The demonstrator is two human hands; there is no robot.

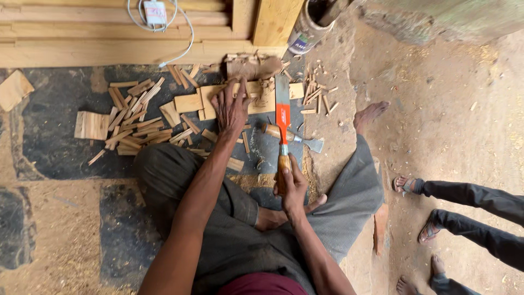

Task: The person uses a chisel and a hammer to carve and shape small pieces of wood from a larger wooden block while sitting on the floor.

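Chisel [283, 117], a stiff, probably heavy steel blade on a wooden handle, stands over the board [256, 98], gripped at the handle by the closed right hand [292, 186], while the left hand [230, 106] presses open-fingered on the light, splintery wood.

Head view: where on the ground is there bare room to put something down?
Free: the dark mat left of the wood scraps, and the dirt right of the foot. Crowded: around the left hand and chisel.
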